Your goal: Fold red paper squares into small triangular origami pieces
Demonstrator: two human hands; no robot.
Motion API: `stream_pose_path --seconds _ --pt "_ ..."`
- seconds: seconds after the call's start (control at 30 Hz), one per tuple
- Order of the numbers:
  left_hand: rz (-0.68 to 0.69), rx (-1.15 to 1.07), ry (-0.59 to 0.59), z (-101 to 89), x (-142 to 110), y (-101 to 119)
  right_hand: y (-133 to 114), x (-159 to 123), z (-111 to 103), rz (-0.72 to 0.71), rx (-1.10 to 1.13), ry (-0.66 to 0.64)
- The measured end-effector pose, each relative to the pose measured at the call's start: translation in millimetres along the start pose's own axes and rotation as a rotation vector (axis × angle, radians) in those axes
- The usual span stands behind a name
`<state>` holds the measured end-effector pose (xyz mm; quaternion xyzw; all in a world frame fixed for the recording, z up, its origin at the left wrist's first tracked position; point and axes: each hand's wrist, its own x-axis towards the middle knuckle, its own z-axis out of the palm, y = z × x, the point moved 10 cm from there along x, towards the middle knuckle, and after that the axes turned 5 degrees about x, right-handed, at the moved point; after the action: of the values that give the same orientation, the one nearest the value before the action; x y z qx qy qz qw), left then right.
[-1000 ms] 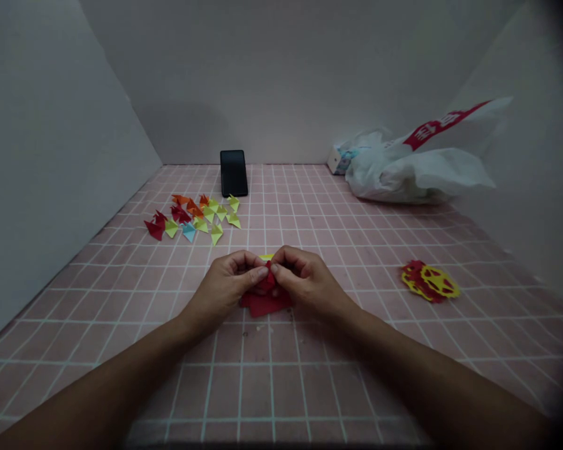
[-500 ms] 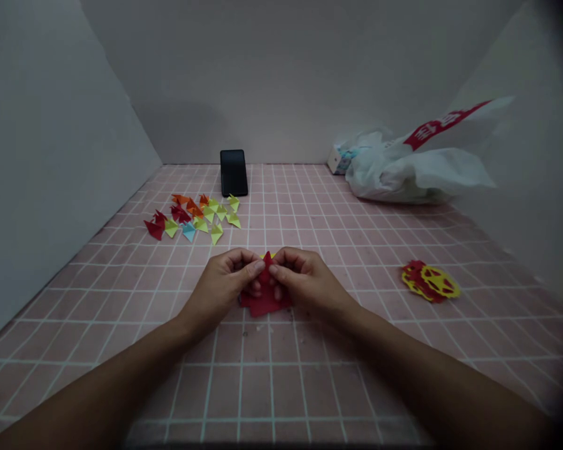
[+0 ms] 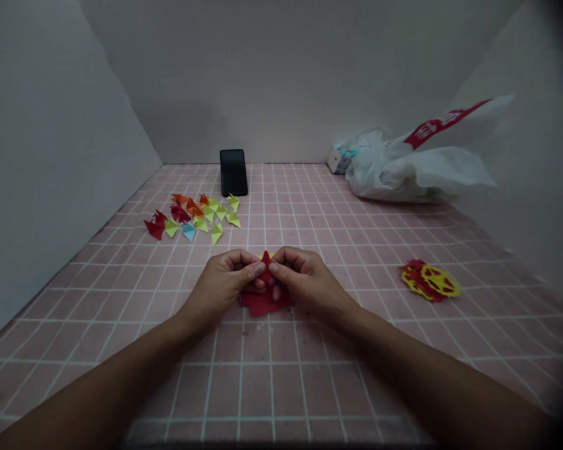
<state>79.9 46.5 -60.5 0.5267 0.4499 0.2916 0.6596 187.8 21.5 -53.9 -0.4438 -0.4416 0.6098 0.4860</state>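
Between my two hands is a small folded red paper (image 3: pixel 266 267), its pointed tip upward. My left hand (image 3: pixel 229 278) pinches its left side between thumb and fingers. On the opposite side my right hand (image 3: pixel 303 275) pinches it the same way; the fingers hide much of its shape. Beneath the hands lie red paper sheets (image 3: pixel 265 304) on the tablecloth, and a bit of yellow paper (image 3: pixel 263 255) shows just behind the tip.
Several folded paper birds (image 3: pixel 209 212) in red, orange, yellow and blue stand at the back left. A black phone (image 3: pixel 233 173) is behind them. Red and yellow cut-outs (image 3: pixel 434 282) lie at right. A white plastic bag (image 3: pixel 403 175) and a small box (image 3: pixel 338 159) sit at the back right.
Both hands keep their pinch on the folded red paper. Its tip has shifted slightly left and looks narrower between the thumbs.
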Motion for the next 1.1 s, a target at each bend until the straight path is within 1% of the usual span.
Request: stream_pose_path --seconds 0.17,0.33,0.4,0.53,0.67,0.83,0.97,1.1 --pt "0.037 0.040 0.035 -2.6 -1.7 4.3 0.4 -0.6 -0.2 0.005 -0.021 0.008" --pt "-0.005 -0.036 0.015 -1.9 1.2 -1.1 0.2 -0.6 -2.8 0.008 -0.017 0.026" --pt "-0.008 -0.030 0.011 -1.9 1.6 -1.7 1.1 -0.4 -2.8 0.010 -0.010 0.023" --pt "0.046 0.022 0.024 -3.1 0.0 3.5 1.9 0.2 -0.4 -0.001 0.018 -0.003" --pt "0.092 0.061 0.055 -5.5 -2.3 10.1 6.0 0.3 2.2 0.035 0.101 -0.023" --pt "0.126 0.066 0.037 -3.0 -3.2 16.9 9.2 -0.6 4.7 0.068 0.226 -0.046" --pt "0.134 0.079 0.040 -3.8 -2.9 16.5 7.3 -1.2 6.5 0.050 0.214 -0.068" --pt "0.159 0.076 0.049 -5.4 -2.9 17.7 8.6 -1.2 5.8 0.051 0.181 -0.062"
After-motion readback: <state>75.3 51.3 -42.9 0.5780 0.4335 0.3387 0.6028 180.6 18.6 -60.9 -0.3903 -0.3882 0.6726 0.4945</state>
